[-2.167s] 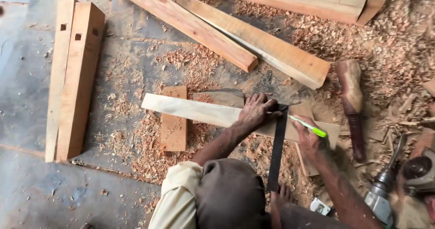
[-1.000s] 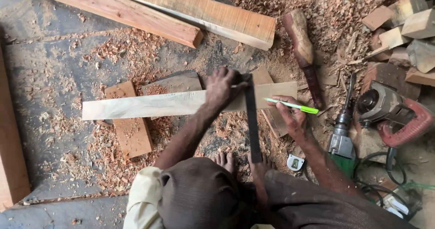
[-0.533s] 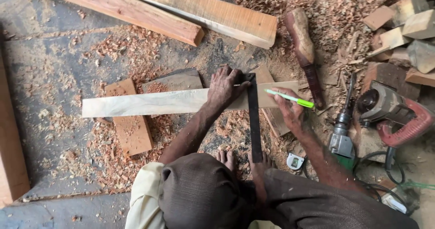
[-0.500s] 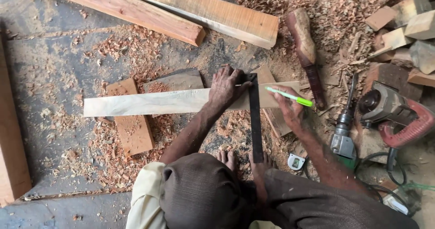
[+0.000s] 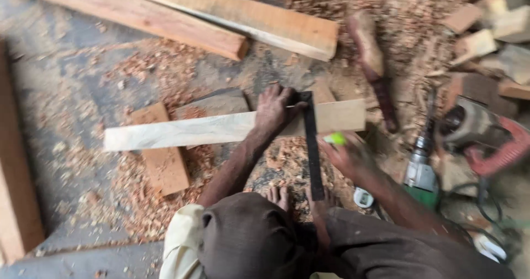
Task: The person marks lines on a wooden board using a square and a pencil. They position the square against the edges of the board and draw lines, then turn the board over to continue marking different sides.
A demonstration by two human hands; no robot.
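A pale wooden plank lies across small blocks on the sawdust-covered floor. My left hand presses flat on the plank, its fingers holding the head of a black try square whose blade crosses the plank and runs back toward my bare feet. My right hand hovers just below the plank's near edge, to the right of the square, gripping a green pen. The hand and pen are blurred by motion.
Two long timbers lie at the top. A block and a board support the plank. A green power drill, a red-handled power tool, wood offcuts and a hatchet-like tool sit right.
My right hand with the green pen has drawn back from the plank's face to below its near edge. My left hand stays on the plank and square.
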